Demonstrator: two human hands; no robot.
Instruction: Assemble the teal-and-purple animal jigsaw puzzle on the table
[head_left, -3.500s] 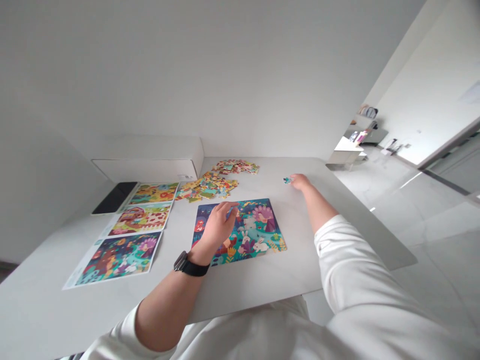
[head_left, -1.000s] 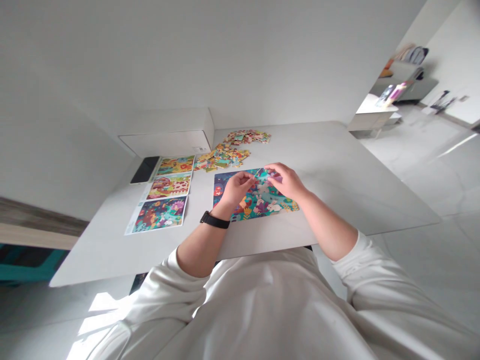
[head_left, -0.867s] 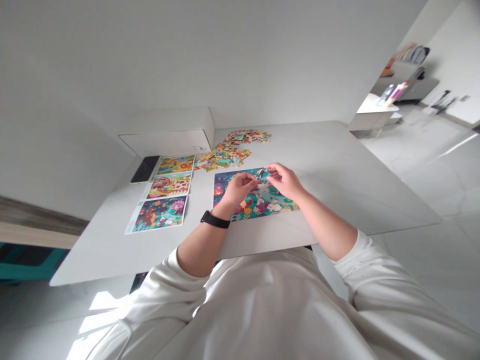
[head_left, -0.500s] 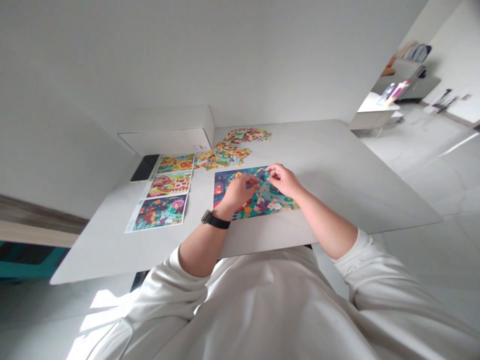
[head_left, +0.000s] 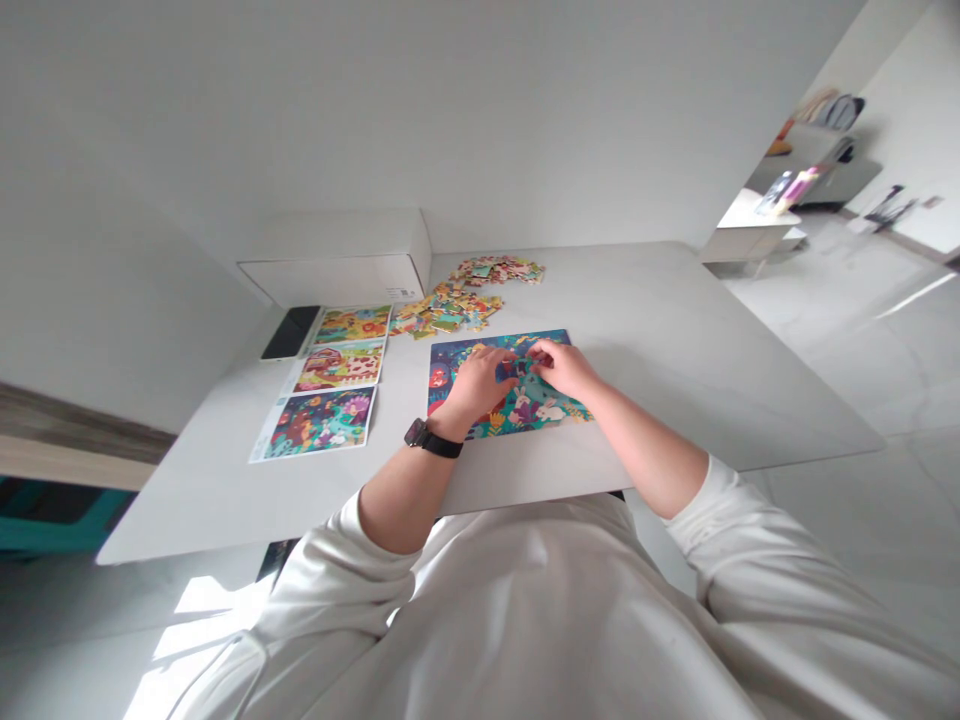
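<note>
A dark blue and green jigsaw puzzle (head_left: 504,420) with white rabbits and flowers lies on the table in front of me. My left hand (head_left: 481,382) rests over its upper middle, thumb and fingers apart in a curve. Facing it, my right hand (head_left: 561,368) has its fingertips bent together on a small dark puzzle piece (head_left: 523,368) at the puzzle's surface. The fingers partly hide that piece and the area round it.
Heaps of loose puzzle pieces (head_left: 450,312) lie behind the puzzle. To the left are picture sheets (head_left: 319,422) and a phone (head_left: 292,333). A white box (head_left: 334,278) stands at the back against the wall. The table's (head_left: 720,350) right part stretches beyond my right arm.
My right hand has moved slightly left and down, bringing its fingertips closer to the left hand and onto the puzzle. My left fingers have spread a little.
</note>
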